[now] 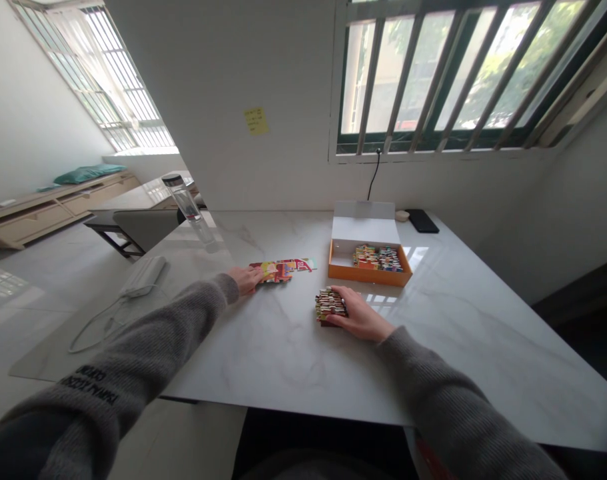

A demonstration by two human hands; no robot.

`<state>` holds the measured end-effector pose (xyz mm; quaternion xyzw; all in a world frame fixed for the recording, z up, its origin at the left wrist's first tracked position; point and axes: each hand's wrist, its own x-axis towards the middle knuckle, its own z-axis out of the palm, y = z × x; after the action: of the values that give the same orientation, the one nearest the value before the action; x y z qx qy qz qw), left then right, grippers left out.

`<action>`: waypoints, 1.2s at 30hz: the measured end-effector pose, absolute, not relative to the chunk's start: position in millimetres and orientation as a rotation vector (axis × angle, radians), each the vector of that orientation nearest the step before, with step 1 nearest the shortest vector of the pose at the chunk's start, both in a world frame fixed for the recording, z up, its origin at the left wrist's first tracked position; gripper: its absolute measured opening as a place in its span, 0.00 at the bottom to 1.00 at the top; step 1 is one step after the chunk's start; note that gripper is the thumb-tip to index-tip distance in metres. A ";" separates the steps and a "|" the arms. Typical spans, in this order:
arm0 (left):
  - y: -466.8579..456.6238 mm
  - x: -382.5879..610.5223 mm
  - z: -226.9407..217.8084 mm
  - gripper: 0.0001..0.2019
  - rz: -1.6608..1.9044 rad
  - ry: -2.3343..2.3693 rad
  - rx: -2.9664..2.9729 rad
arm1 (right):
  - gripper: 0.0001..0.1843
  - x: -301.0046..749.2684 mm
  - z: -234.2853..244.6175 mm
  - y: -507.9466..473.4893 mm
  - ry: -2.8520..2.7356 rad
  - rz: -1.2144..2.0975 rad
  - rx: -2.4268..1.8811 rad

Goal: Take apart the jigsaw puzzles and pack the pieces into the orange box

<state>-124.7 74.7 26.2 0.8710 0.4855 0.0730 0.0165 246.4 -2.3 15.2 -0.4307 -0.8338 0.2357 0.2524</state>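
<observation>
Left hand (246,280) flat, open, fingertips on the near edge of the jigsaw strip (283,270). Right hand (359,315) cupped over the piece stack (330,305), can't tell if gripping. Orange box (353,272) just far-right; smooth marble tabletop (263,353) open toward near edge

Tabletop (263,353) glossy veined stone; sleeve (133,347) matt knit; puzzle pieces (330,305) glossy card; box (368,272) smooth card.

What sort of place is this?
Probably a room in a home: a puzzle box and puzzle pieces on a marble-look table, a low wooden cabinet, and barred windows.
</observation>
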 end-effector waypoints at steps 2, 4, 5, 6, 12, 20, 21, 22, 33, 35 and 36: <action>78.6 -127.5 21.4 0.10 0.131 1.502 2.714 | 0.34 246.5 15.4 -2.5 -2.271 0.647 -1.172; 81.5 -129.0 18.6 0.11 0.111 1.503 2.729 | 0.34 246.8 14.5 -2.3 -2.273 0.648 -1.171; 82.8 -129.6 17.8 0.12 0.118 1.503 2.738 | 0.34 246.9 13.8 -2.1 -2.273 0.646 -1.171; 84.0 -130.4 17.3 0.13 0.130 1.503 2.743 | 0.34 247.0 12.9 -1.7 -2.273 0.645 -1.171; 86.5 -138.7 15.5 0.10 0.232 1.649 2.607 | 0.34 247.1 9.6 -0.3 -2.269 0.648 -1.169; 68.3 -117.9 22.3 0.07 0.292 1.746 2.592 | 0.34 247.4 13.9 -1.8 -2.272 0.654 -1.171; 63.8 -110.7 24.2 0.07 0.340 1.707 2.595 | 0.34 247.4 14.0 -1.9 -2.274 0.652 -1.171; 58.2 -102.0 26.0 0.06 0.403 1.662 2.596 | 0.34 247.3 13.9 -1.9 -2.273 0.650 -1.170; -10.5 20.3 18.2 0.08 1.281 0.926 2.518 | 0.34 247.6 7.6 0.3 -2.286 0.593 -1.139; -13.7 28.5 13.8 0.07 1.269 0.900 2.516 | 0.34 248.0 6.7 0.6 -2.290 0.583 -1.128; -14.8 30.9 11.9 0.06 1.224 0.881 2.523 | 0.34 248.2 6.3 0.7 -2.290 0.580 -1.125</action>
<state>30.9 -14.8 11.9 0.8539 0.2983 0.4143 0.1009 248.2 0.7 6.3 -0.4153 -0.8452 0.2140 0.2597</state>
